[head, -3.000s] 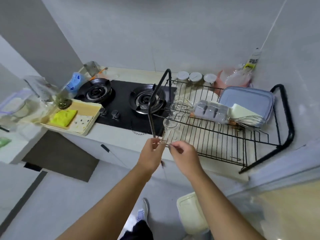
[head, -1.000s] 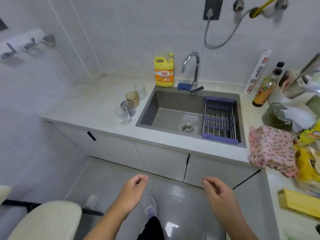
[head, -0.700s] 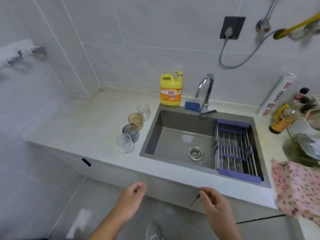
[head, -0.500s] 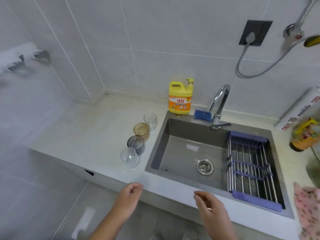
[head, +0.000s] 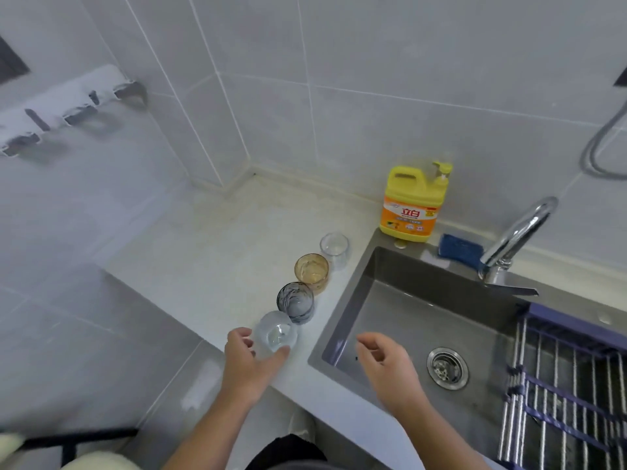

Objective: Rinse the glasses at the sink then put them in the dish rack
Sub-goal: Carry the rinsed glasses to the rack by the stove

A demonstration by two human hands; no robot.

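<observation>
Since half a second earlier, the left hand (head: 249,359) had advanced from the counter edge to the nearest clear glass (head: 276,334), and the right hand (head: 386,364) had moved forward over the sink (head: 400,310).

Left hand pose: forearm entering from 6 o'clock, palm turned toward 3 o'clock, wrist straight. Grip: fingers and thumb were curved round the nearest clear glass, fingertips at its 9 o'clock side and the thumb against its 5 o'clock wall. The glass stood on the counter (head: 220,259), not lifted.

Right hand pose: forearm entering from 5 o'clock, hand above the sink's near-left corner. Grip: fingers loosely curled and apart from the thumb, holding nothing.

Orientation: the nearest clear glass stood upright, mouth up, long axis vertical. It was the near end of a row of four at the sink's 9 o'clock side. The row ran toward 1 o'clock: smoky grey glass (head: 295,301) touching it, then amber glass (head: 311,271), then far clear glass (head: 334,247), all upright.

At the sink's 12 o'clock edge stood a yellow detergent bottle (head: 412,205), with a blue sponge (head: 458,247) and the faucet (head: 519,235) at its 3 o'clock side
</observation>
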